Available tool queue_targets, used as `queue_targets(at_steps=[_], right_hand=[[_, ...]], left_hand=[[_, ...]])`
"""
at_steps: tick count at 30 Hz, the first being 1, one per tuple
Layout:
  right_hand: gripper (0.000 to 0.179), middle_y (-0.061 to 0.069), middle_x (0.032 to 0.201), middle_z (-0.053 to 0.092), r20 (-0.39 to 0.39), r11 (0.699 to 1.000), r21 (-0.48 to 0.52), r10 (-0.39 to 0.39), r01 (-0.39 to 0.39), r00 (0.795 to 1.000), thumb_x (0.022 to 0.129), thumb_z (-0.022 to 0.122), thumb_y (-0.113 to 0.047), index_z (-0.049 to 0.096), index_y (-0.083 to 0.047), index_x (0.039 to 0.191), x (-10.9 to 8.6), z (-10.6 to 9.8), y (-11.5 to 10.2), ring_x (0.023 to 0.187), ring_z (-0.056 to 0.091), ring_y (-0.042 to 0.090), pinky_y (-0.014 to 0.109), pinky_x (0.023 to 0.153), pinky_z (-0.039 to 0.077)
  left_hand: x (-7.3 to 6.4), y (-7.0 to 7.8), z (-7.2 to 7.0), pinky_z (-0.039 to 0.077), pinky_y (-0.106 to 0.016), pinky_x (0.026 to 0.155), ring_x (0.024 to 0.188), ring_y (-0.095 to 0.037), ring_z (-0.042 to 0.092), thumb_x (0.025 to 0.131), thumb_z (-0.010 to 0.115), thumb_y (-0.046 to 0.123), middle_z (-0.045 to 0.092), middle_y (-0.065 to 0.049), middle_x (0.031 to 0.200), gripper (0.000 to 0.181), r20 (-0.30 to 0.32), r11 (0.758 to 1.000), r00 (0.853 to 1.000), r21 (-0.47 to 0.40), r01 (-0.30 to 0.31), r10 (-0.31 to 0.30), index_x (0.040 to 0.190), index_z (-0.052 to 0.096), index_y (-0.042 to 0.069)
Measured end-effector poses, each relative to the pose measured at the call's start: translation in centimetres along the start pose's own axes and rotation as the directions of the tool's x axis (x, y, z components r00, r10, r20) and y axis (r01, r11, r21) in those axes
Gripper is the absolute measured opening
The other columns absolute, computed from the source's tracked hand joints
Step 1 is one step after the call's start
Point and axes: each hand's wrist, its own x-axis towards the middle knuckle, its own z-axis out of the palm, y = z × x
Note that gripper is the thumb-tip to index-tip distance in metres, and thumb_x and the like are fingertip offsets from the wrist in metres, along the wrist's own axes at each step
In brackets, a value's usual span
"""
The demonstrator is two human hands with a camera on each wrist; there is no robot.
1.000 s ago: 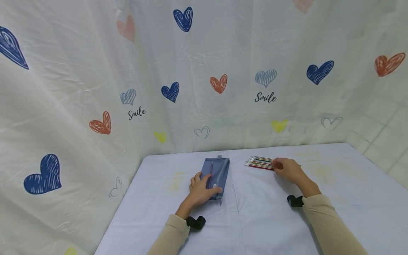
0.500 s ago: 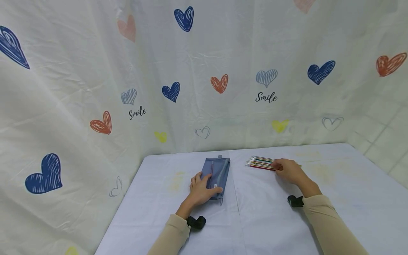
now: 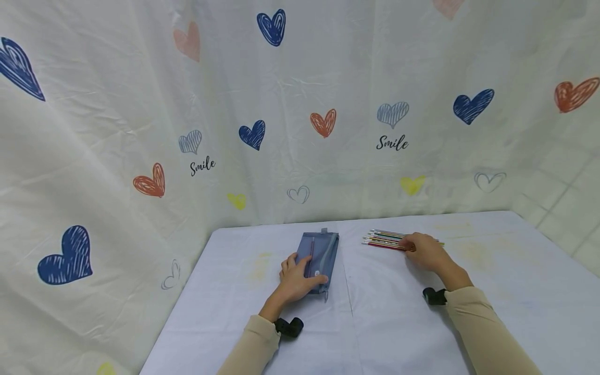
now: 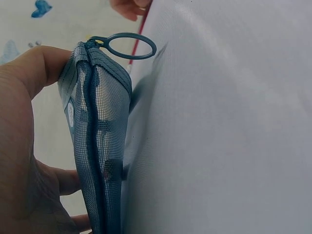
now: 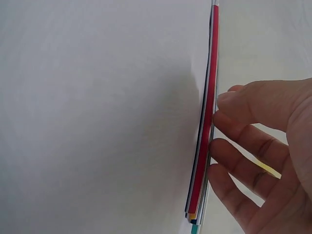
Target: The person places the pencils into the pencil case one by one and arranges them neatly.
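The head view gives the whole layout: a blue-grey pouch (image 3: 324,250) lies left of centre on the white cloth (image 3: 375,323), and a flat row of pencils (image 3: 380,239) lies to its right, well apart from it, light ends pointing left. The left hand (image 3: 295,280) rests on the pouch's upper face, fingers spread toward its left side and thumb at the near right corner, pressing rather than clenched. Under the fingers, that view shows a slim pencil-like strip (image 3: 311,255) on the pouch; whether it lies inside or is printed, I cannot tell. The left wrist view adds what the head view makes too small: mesh sides, a dark zip (image 4: 89,122) along the near edge, and an oval pull ring (image 4: 127,34) at the right corner. The right hand (image 3: 425,253) covers the right part of the pencils in the head view. Only the right wrist view shows how its fingers lie: loosely bent, the visible fingertips touching the row, none wrapped around it. There a red pencil (image 5: 206,112) lies nearest, beside dark and grey ones, with a teal end (image 5: 195,228) jutting out. The heart-printed curtain (image 3: 347,73) hangs at the far side.
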Motion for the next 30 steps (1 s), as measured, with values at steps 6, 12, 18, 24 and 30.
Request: queue_targets(at_steps=[6,12,18,24,30], right_hand=[[0.023,0.016,0.100,0.071,0.018,1.000,0.004,0.007,-0.007,1.000,0.088,0.067,0.002,0.073,0.003,0.110,0.00,-0.04,-0.03,0.091,0.063,0.029,0.052,0.084,0.051],[0.026,0.011,0.095,0.067,0.065,0.999,0.033,0.018,-0.020,0.998,0.086,0.064,0.005,0.074,-0.005,0.108,-0.02,0.06,0.14,0.087,0.057,0.026,0.046,0.079,0.049],[0.029,0.009,0.089,0.064,0.083,0.998,0.050,-0.033,0.029,0.996,0.085,0.061,0.007,0.074,-0.010,0.104,-0.15,0.32,0.37,0.082,0.055,0.022,0.039,0.074,0.047],[0.030,0.006,0.084,0.062,0.104,0.995,0.049,-0.086,0.081,0.991,0.082,0.064,0.007,0.075,-0.010,0.104,-0.22,0.21,-0.17,0.079,0.053,0.017,0.035,0.071,0.045],[0.033,0.002,0.084,0.060,0.139,0.994,0.076,-0.093,0.083,0.986,0.079,0.065,0.007,0.073,-0.010,0.107,-0.25,0.23,-0.46,0.076,0.052,0.017,0.033,0.068,0.042]], left_hand=[[-0.01,-0.02,0.01,0.022,-0.066,0.116,0.149,-0.040,0.016,0.082,0.071,0.062,0.018,-0.019,0.167,0.089,-0.001,1.000,1.000,-0.004,0.007,-0.007,0.154,0.046,0.018],[0.00,0.01,-0.09,0.021,-0.066,0.116,0.149,-0.040,0.016,0.082,0.071,0.062,0.018,-0.020,0.167,0.089,0.004,1.000,1.000,0.000,0.003,-0.003,0.155,0.046,0.017],[-0.03,-0.01,-0.13,0.020,-0.067,0.116,0.149,-0.041,0.016,0.083,0.071,0.061,0.018,-0.021,0.166,0.089,0.004,1.000,1.000,-0.007,-0.008,0.008,0.155,0.046,0.016],[-0.03,0.00,-0.15,0.020,-0.067,0.116,0.149,-0.042,0.015,0.083,0.071,0.060,0.017,-0.021,0.166,0.088,0.007,1.000,1.000,-0.004,-0.005,0.005,0.155,0.046,0.016],[-0.05,0.04,-0.21,0.021,-0.067,0.115,0.149,-0.041,0.015,0.082,0.071,0.062,0.017,-0.020,0.167,0.089,0.008,1.000,1.000,-0.010,0.008,-0.008,0.155,0.046,0.018]])
